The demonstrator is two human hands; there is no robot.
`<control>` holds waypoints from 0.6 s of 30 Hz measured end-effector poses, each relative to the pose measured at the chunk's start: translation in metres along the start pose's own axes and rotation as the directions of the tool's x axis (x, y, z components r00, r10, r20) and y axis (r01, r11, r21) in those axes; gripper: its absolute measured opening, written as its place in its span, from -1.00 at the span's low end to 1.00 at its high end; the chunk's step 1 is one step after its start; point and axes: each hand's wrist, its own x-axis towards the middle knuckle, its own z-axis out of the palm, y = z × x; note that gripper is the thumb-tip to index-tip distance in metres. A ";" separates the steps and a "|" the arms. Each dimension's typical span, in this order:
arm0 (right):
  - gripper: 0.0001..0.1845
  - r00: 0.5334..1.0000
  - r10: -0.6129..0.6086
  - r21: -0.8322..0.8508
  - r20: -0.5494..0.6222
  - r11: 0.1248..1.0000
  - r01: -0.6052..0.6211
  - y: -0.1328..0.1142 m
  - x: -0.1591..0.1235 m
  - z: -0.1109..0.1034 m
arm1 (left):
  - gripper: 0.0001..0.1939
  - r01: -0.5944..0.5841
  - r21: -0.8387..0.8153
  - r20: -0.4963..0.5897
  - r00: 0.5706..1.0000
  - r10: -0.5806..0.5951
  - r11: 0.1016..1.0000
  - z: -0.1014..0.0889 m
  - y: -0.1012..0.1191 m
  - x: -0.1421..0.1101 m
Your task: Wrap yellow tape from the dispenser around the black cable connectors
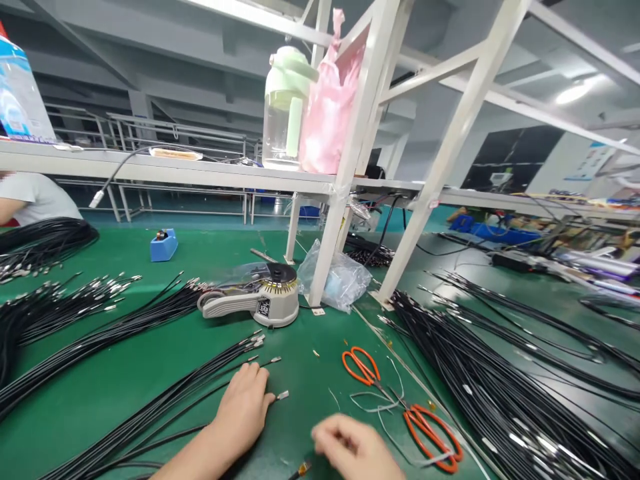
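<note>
My left hand (244,408) lies palm down on the green mat, closed over a black cable whose metal-ended connector (283,395) sticks out by the thumb. A bunch of black cables (165,395) runs under and beside that hand. My right hand (356,448) is at the bottom middle, slightly blurred, with its fingers curled together. What it pinches, if anything, cannot be made out. Left of it, a cable end with yellow tape (301,469) points up from the bottom edge. Orange-handled scissors (361,367) and a second orange-handled pair (434,437) lie to the right among white strings.
A round tape dispenser (273,297) stands ahead, near a clear plastic bag (343,280) and white frame posts (327,253). Cable bundles lie left (100,340) and right (480,380). A small blue holder (164,245) sits farther back. A person (43,197) is at far left.
</note>
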 end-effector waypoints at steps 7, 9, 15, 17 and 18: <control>-0.76 0.980 0.122 0.278 -0.155 0.958 -0.075 -0.079 0.117 -0.028 | -0.75 -0.024 -0.094 0.035 0.999 0.028 0.995 0.016 0.009 0.011; -0.78 0.973 0.159 0.276 -0.165 0.955 -0.110 -0.093 0.152 -0.030 | -0.81 -0.034 -0.129 0.047 0.998 0.040 0.991 0.019 0.011 0.006; -0.71 0.973 0.220 0.251 -0.070 0.948 -0.196 -0.117 0.203 -0.033 | -0.79 -0.002 -0.232 0.048 0.999 0.013 0.973 0.034 0.007 0.002; -0.69 0.974 0.220 0.237 -0.051 0.950 -0.203 -0.118 0.206 -0.032 | -0.81 0.014 -0.284 0.045 0.999 -0.001 0.959 0.035 0.005 0.005; -0.72 0.975 0.216 0.230 -0.049 0.953 -0.200 -0.117 0.206 -0.031 | -0.81 0.021 -0.312 0.043 0.999 -0.008 0.950 0.034 0.004 0.006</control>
